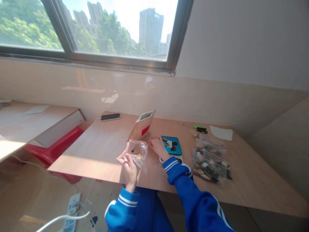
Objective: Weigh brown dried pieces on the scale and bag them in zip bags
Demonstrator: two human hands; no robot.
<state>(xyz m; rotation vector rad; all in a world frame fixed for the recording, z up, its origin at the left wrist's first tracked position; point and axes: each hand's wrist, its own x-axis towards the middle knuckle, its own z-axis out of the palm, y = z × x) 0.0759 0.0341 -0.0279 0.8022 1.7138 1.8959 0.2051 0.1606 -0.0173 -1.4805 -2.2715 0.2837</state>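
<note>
Sunlit wooden desk (101, 151) under a window: left hand (129, 169) grips a clear bag (137, 150) near the front edge; right hand (158, 146), fingers spread, touches a blue scale (175, 149).

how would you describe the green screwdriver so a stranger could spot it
On the wooden table, look toward the far right edge by the wall. The green screwdriver lies flat between the stacked zip bags and a white paper; it alone has a bright green-and-black handle.
</note>
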